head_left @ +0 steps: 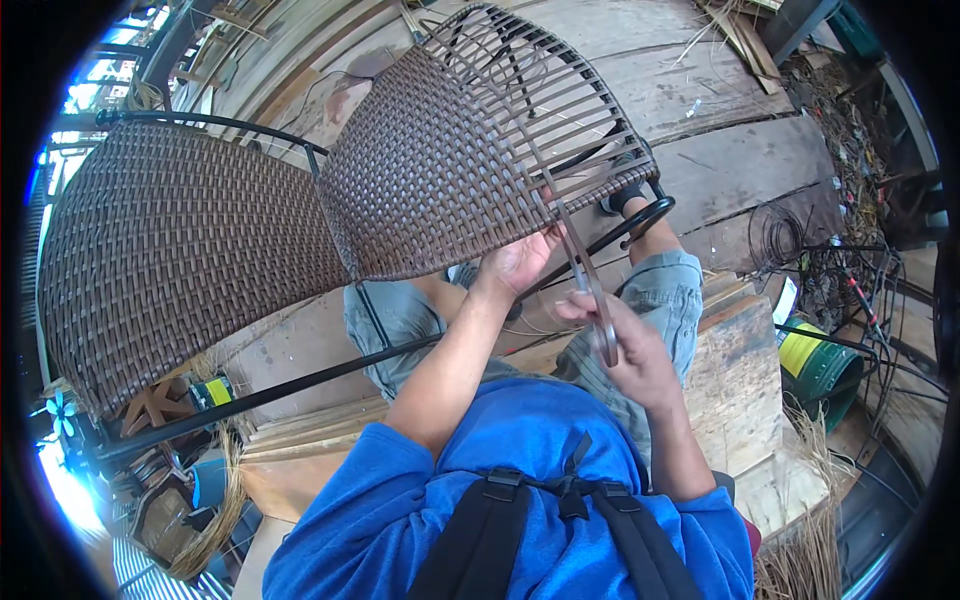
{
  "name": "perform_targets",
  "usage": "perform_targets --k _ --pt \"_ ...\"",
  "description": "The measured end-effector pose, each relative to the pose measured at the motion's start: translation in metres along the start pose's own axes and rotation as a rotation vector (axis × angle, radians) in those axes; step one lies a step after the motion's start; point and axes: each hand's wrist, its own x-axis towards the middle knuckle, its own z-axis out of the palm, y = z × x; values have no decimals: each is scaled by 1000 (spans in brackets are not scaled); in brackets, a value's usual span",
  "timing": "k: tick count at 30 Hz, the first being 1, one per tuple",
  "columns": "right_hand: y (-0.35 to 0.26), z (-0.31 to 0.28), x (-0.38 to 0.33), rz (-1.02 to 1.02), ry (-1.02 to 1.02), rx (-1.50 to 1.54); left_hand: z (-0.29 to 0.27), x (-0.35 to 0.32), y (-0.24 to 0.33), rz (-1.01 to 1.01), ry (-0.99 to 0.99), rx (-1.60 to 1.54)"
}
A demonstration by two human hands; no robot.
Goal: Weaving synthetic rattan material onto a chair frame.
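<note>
A brown woven chair (430,165) on a black metal frame lies across in front of me. Part of its seat carries close weave; farther right, bare parallel strips (570,110) span the frame. My left hand (522,262) is closed at the seat's near edge, palm up, its fingers partly hidden beneath the weave. From that edge a loose brown strip (588,270) bends down toward me and loops at my right hand (637,350). The right hand is closed around this strip, slightly blurred by motion. A thin greyish length runs beside the strip; its kind is unclear.
The chair's backrest (180,250) extends left. A black frame tube (270,395) crosses above my lap. Stacked boards (740,375) lie beside my legs. At right stand a green bucket (825,375) and a coil of dark wire (778,235). Dry fibres (215,510) hang at lower left.
</note>
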Motion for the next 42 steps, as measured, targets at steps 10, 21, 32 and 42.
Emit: perform_targets --k 10,21,32,42 --pt "2 -7 47 -390 109 -1 16 -3 -2 44 81 76" --pt "-18 29 31 39 541 816 18 -8 7 42 86 143" --pt "-34 32 36 -68 570 963 110 -77 22 994 -15 2287" --pt "-38 36 43 -94 523 878 92 -37 40 1050 -207 2345"
